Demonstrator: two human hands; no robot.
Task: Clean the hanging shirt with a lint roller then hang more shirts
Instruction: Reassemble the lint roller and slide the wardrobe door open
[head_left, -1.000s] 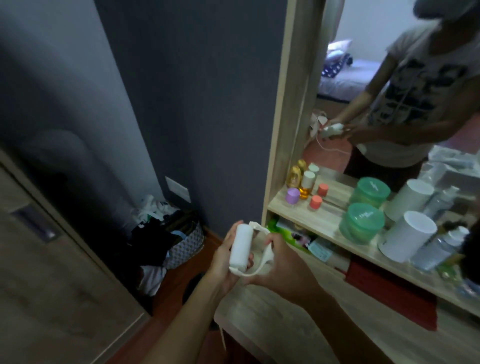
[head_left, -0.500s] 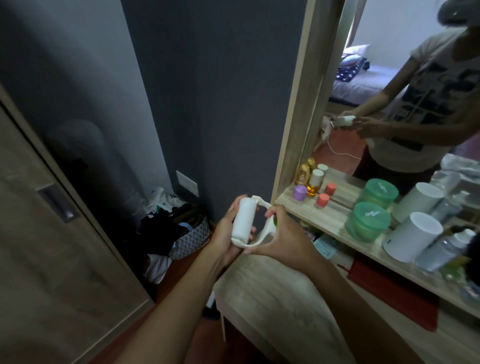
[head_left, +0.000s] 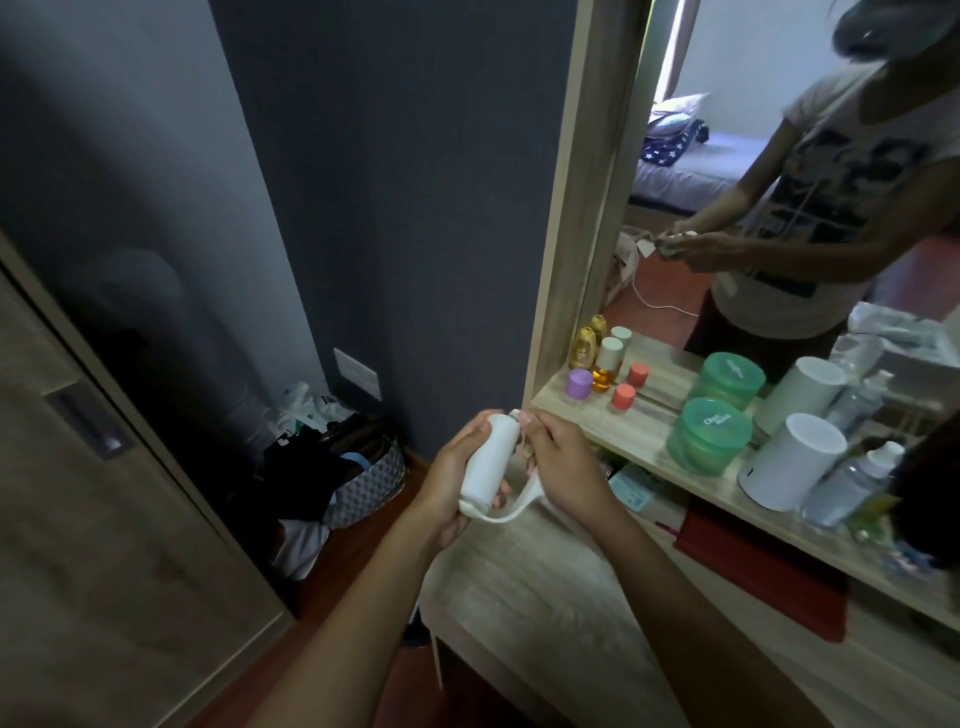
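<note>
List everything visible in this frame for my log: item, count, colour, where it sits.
lint roller: 1, white, held in both hands above the wooden bench
green tubs: 1 on the shelf, plus its mirror image behind
white canisters: 1 on the shelf, right of the tub, plus its reflection
small capped jars: 1 purple, 1 orange-red, shelf's left end
amber bottles: 2, by the mirror frame
clear bottle: 1, white cap, shelf's right end
laundry basket: 1, patterned grey, floor corner, full of clothes
wall socket: 1, white, on the grey wall
left hand: grips the roll
right hand: holds the handle
</note>
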